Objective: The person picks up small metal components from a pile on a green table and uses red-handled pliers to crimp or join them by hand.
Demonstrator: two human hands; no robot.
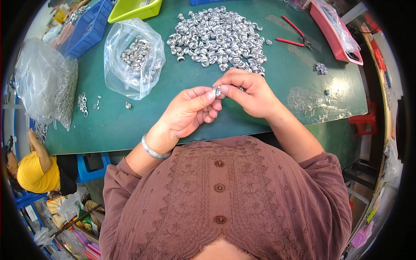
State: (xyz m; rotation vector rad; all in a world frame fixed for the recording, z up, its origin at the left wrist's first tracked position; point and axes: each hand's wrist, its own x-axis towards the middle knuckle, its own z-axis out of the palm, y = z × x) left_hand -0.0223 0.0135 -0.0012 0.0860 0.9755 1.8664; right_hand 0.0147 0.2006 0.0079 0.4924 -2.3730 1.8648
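Observation:
A small silver metal piece point(217, 91), shaped like a ring or curved clasp, is pinched between my two hands near the table's front edge. My left hand point(187, 111) grips its left side with thumb and forefinger, and the other fingers curl beneath. My right hand point(253, 96) pinches it from the right with thumb and fingertips; another bit of metal point(241, 88) shows at that palm. Just beyond my hands spreads a big pile of curved silver pieces point(216, 37). To the left, an open clear plastic bag point(113, 65) holds more silver pieces point(138, 55).
Red-handled pliers point(291, 42) lie right of the pile, near a metal cluster point(320, 68) and a pink basket point(356, 58). At the left stand a bag of metal rings point(65, 93), a blue crate point(80, 43) and a green tray point(134, 15). A person in yellow point(39, 173) sits nearby.

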